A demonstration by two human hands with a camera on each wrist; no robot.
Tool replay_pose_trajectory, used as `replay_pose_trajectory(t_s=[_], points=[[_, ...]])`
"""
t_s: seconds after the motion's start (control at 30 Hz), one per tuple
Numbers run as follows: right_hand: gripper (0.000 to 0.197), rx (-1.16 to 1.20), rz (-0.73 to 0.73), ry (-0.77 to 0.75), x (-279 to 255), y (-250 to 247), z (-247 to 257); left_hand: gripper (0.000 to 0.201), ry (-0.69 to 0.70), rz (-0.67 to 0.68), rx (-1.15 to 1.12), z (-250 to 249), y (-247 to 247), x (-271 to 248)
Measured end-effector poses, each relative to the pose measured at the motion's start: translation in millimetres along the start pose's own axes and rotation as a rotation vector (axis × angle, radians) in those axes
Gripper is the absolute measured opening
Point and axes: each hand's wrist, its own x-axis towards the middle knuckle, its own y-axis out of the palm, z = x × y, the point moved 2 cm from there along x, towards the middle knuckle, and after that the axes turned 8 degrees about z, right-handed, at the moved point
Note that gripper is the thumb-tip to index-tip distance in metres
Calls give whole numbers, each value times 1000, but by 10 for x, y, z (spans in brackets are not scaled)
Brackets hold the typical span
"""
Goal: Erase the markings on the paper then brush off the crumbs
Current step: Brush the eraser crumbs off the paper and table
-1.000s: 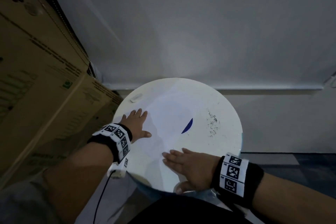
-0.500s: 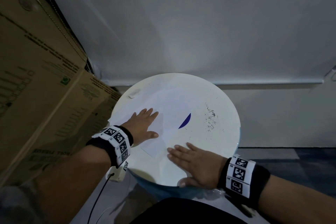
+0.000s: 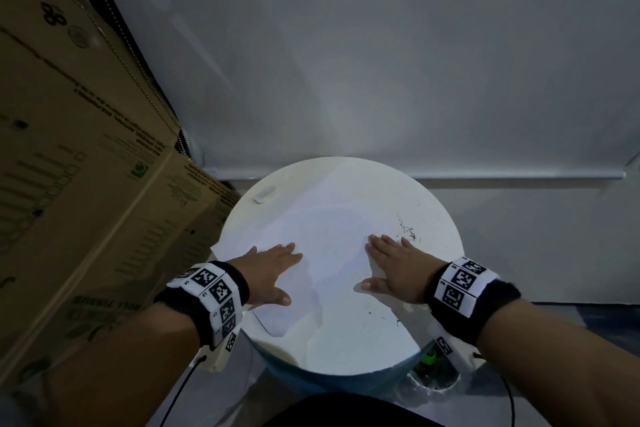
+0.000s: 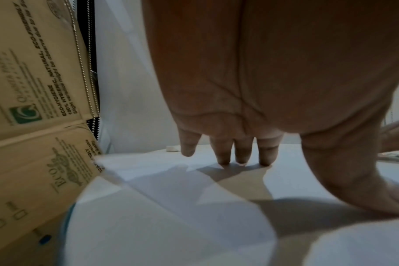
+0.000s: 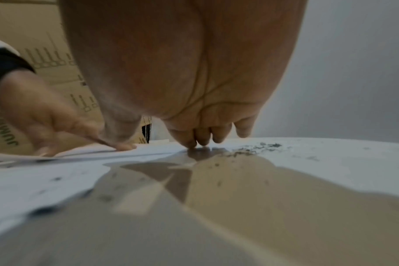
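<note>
A round white surface [image 3: 346, 350] fills the lower centre of the head view, with a white paper [image 3: 325, 229] spread across its middle and left part. The paper's left corner pokes past the rim towards the boxes [image 3: 86, 184] stacked at the left of the frame.

The left hand [image 3: 268, 270] lies flat on the paper's left side, fingers straight and together, thumb spread to the right; its grip is wide and holds nothing. In the left wrist view the fingertips [image 4: 241, 158] touch the sheet, while the palm arches above it.

The right hand [image 3: 394, 265] lies flat at the paper's right edge, fingers straight and pointing up the frame, thumb spread to the left. Its grip is also wide and holds nothing. In the right wrist view its fingertips [image 5: 191, 144] press down where paper meets bare surface.

Dark crumbs [image 3: 407, 230] sit in a small cluster on the bare surface just right of the right hand's fingertips, with a few more specks [image 3: 372, 314] scattered lower, below that hand.

A small white eraser [image 3: 265, 193] rests on the surface at its upper left, well apart from both hands. No markings can be made out on the paper.
</note>
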Motion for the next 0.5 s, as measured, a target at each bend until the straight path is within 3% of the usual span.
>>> replay_pose_trajectory(t_s=[0.1, 0.3, 0.4, 0.5], points=[[109, -4, 1, -2, 11, -77, 9, 81, 11, 7, 10, 26, -5, -17], [87, 23, 55, -129, 122, -224, 321, 83, 42, -93, -74, 44, -22, 41], [88, 22, 108, -69, 170, -225, 253, 92, 56, -120, -97, 93, 7, 75], [92, -15, 54, 49, 189, -290, 175, 106, -15, -115, -70, 144, 13, 79]])
